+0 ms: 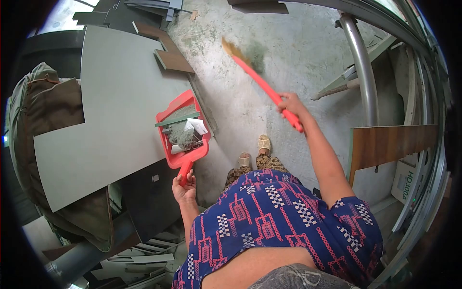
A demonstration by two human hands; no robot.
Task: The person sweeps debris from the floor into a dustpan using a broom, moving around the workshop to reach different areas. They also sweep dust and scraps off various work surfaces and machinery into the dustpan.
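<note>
The left hand point(185, 187) is closed around the handle of a red dustpan point(183, 135), held level so its dust and scraps stay in, while the right hand point(290, 106) is clenched on a red broom point(262, 83), bristles angled toward the concrete floor point(288, 43).

Red dustpan point(185, 130), red-handled broom point(262, 84) (tan bristles), blue dress point(279, 216) with red-and-white chain pattern, grey board point(115, 115).
</note>
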